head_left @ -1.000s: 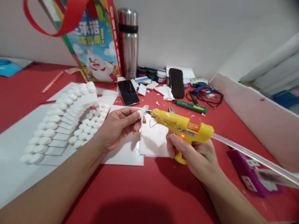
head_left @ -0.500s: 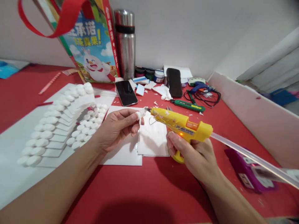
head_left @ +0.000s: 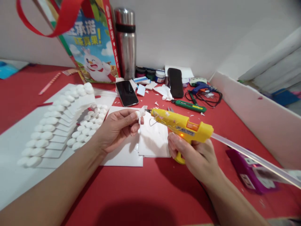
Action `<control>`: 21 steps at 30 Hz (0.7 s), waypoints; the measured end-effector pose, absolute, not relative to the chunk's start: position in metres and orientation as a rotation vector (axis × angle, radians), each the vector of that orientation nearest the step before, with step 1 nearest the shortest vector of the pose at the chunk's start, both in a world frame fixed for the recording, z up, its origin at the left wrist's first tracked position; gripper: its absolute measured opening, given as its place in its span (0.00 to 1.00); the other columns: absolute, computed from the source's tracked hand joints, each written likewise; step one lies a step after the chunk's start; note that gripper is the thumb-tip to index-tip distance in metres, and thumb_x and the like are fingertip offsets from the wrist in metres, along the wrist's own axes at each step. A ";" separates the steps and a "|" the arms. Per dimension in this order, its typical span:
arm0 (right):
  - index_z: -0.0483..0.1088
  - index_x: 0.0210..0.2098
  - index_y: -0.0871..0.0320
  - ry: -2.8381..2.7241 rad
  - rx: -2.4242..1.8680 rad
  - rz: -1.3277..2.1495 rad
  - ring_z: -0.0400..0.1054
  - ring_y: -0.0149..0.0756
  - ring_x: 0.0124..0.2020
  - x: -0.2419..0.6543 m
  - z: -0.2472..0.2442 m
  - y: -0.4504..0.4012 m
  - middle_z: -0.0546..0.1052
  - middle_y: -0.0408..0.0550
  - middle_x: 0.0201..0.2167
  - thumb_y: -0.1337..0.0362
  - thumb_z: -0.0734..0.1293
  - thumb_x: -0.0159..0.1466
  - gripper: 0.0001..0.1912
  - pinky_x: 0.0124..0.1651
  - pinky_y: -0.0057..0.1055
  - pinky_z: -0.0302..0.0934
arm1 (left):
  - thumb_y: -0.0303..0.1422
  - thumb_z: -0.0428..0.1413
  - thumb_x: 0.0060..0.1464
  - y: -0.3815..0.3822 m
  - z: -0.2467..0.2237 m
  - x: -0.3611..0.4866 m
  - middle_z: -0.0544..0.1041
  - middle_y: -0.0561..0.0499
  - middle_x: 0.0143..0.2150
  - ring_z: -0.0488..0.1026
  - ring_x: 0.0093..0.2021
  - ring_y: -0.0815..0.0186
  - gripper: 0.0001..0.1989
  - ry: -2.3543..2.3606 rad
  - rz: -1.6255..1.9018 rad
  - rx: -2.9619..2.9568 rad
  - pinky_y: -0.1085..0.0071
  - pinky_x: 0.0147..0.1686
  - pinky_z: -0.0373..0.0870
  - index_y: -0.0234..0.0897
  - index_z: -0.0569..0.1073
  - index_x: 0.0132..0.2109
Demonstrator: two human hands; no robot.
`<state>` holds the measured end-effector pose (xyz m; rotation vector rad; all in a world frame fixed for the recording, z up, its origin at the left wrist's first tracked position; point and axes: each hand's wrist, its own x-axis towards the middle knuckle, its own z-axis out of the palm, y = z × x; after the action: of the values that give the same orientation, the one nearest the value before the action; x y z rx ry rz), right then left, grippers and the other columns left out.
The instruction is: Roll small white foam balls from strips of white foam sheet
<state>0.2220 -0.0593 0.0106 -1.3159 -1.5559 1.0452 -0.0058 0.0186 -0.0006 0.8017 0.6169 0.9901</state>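
Between the thumb and fingers of my left hand (head_left: pixel 122 127) is a small crumpled white piece (head_left: pixel 142 111), thin like paper or film. My right hand (head_left: pixel 192 150) is wrapped round the handle of a yellow hot glue gun (head_left: pixel 174 119), whose orange light glows. The gun's metal nozzle points left, close beside the white piece; I cannot tell whether they touch. A long clear glue stick (head_left: pixel 249 155) runs out of its rear. White sheets (head_left: pixel 154 141) lie on the red table under both hands.
At left, a curved white model staircase (head_left: pixel 58 138) with rows of white discs stands on a white board (head_left: pixel 14 185). Behind are a gift bag (head_left: pixel 98 53), a steel flask (head_left: pixel 127 47) and two phones (head_left: pixel 127 93). A green cutter (head_left: pixel 190 106) and purple box (head_left: pixel 251 172) lie right.
The glue gun's nozzle has drawn slightly apart from the white piece, which shows a little more in my left hand. Both hands keep their grip.
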 end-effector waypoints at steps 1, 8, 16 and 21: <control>0.64 0.25 0.56 -1.551 -1.315 1.049 0.61 0.30 0.22 0.222 0.010 -0.059 0.66 0.40 0.20 0.51 0.63 0.72 0.22 0.25 0.30 0.54 | 0.30 0.68 0.55 0.019 -0.001 -0.005 0.79 0.48 0.32 0.70 0.23 0.79 0.09 0.623 0.987 0.801 0.85 0.23 0.68 0.27 0.81 0.36; 0.64 0.25 0.56 -1.512 -1.323 1.039 0.60 0.29 0.21 0.221 0.010 -0.059 0.65 0.40 0.20 0.51 0.64 0.72 0.22 0.24 0.30 0.54 | 0.31 0.70 0.53 0.019 -0.001 -0.005 0.79 0.48 0.32 0.70 0.23 0.78 0.10 0.631 0.966 0.793 0.84 0.22 0.68 0.27 0.80 0.36; 0.64 0.24 0.57 -1.607 -1.333 1.020 0.59 0.28 0.21 0.221 0.014 -0.060 0.66 0.40 0.19 0.53 0.63 0.72 0.22 0.25 0.29 0.53 | 0.32 0.70 0.52 0.019 0.002 -0.004 0.79 0.48 0.33 0.68 0.23 0.79 0.10 0.617 0.989 0.807 0.84 0.22 0.66 0.28 0.80 0.35; 0.65 0.24 0.57 -1.508 -1.379 1.039 0.62 0.30 0.21 0.223 0.014 -0.059 0.67 0.42 0.19 0.51 0.64 0.71 0.23 0.25 0.30 0.54 | 0.33 0.70 0.52 0.019 0.000 -0.005 0.79 0.49 0.32 0.69 0.23 0.78 0.11 0.672 1.018 0.860 0.82 0.23 0.67 0.29 0.80 0.36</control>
<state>0.2232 -0.0591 0.0142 -1.3794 -1.5076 1.0387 -0.0049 0.0187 0.0002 0.8598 0.6723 1.0181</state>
